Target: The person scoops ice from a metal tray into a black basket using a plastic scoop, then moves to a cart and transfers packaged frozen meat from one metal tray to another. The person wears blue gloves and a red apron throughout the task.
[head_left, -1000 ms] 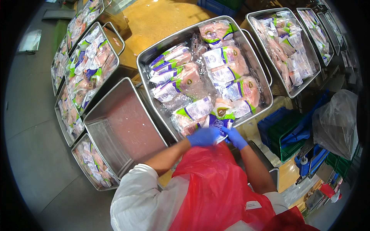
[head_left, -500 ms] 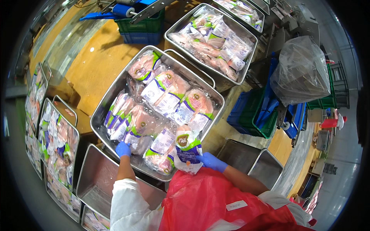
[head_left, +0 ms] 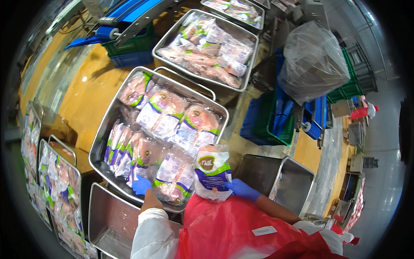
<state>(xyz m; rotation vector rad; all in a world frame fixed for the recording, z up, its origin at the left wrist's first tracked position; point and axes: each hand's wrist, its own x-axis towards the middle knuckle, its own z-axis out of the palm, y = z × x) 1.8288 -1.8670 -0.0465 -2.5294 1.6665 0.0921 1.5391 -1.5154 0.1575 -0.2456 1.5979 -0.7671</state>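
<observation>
R hand (head_left: 242, 190) holds meat pack (head_left: 211, 172); L hand (head_left: 141, 185) prob. on tray (head_left: 103, 129) packs

A clear pouch of pale raw chicken (head_left: 211, 176) with a green, white and purple label stands upright at the near right corner of the steel tray (head_left: 103, 129)

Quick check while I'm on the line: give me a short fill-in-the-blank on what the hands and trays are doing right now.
1. The right hand holds one sealed meat pack by its ____ edge.
2. The left hand rests on the packs in the ____ metal tray.
3. Both hands wear ____ gloves.
4. The steel tray to the right of the held pack is ____.

Missing words: lower; full; blue; empty
</observation>
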